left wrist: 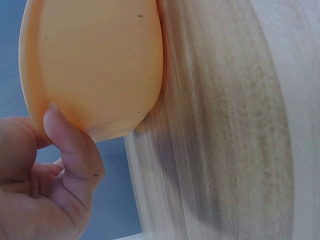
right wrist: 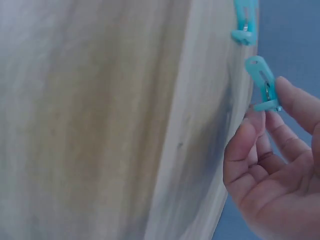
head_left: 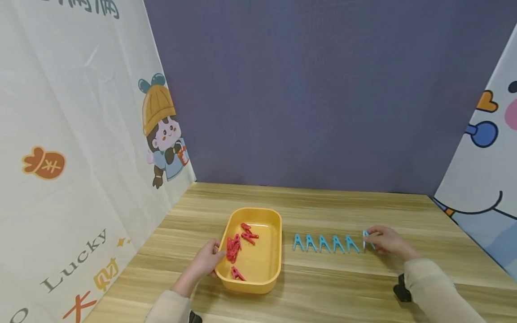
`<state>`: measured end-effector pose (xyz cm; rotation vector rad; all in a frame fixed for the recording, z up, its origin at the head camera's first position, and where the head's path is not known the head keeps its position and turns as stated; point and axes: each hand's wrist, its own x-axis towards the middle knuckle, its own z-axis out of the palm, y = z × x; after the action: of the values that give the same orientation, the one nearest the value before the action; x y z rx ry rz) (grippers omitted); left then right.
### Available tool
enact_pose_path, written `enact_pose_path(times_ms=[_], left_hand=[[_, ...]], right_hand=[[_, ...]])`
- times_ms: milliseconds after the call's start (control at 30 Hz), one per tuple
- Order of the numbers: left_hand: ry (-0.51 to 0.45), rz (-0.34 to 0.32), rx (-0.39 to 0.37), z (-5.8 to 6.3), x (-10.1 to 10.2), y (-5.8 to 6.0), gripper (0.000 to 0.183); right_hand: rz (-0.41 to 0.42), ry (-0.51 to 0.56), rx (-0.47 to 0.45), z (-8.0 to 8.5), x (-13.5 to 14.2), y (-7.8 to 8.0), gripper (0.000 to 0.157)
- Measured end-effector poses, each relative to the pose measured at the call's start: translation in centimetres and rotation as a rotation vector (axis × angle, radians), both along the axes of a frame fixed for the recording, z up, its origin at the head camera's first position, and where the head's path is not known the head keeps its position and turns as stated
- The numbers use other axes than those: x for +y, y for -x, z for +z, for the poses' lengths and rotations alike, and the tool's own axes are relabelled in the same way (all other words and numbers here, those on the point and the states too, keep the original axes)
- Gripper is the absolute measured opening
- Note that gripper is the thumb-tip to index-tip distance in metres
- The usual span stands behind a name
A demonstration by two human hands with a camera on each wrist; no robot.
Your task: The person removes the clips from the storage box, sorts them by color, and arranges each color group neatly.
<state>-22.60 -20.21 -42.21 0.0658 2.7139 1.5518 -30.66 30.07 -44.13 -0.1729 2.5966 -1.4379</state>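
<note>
My left hand [head_left: 207, 259] grips the left rim of a yellow plastic tub [head_left: 264, 260]. In the left wrist view, its thumb and fingers pinch the tub's edge. Several red clothespins [head_left: 233, 249] lie loose inside, mostly along the left side. To the right of the tub, several blue clothespins [head_left: 323, 243] form a spaced row on the table, their legs towards me. At the right end of that row, my right hand [head_left: 386, 241] pinches one more blue clothespin [right wrist: 264, 82] between thumb and fingers. Whether this one touches the table is hard to tell.
The wood-grain table [head_left: 323, 291] ends at a dark blue-grey panel [head_left: 315, 98] behind. A white printed sheet [head_left: 93, 134] rises along the left side, and another printed sheet [head_left: 480, 179] stands on the right.
</note>
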Motion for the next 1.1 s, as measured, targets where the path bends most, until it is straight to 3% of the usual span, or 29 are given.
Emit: enact_pose_path(times_ms=[533,800,1100], left_hand=[[0.015,-0.001,0.004,-0.1,-0.1,0.1,0.011],[0.011,-0.003,-0.006,0.0,-0.1,-0.1,0.011],[0.002,-0.013,-0.006,0.0,-0.2,-0.1,0.012]], right_hand=[[0.004,-0.140,0.050,-0.3,-1.1,-0.1,0.040],[-0.013,-0.215,0.088,-0.7,-1.4,0.1,0.031],[-0.020,-0.190,0.072,0.4,-1.4,-0.2,0.041]])
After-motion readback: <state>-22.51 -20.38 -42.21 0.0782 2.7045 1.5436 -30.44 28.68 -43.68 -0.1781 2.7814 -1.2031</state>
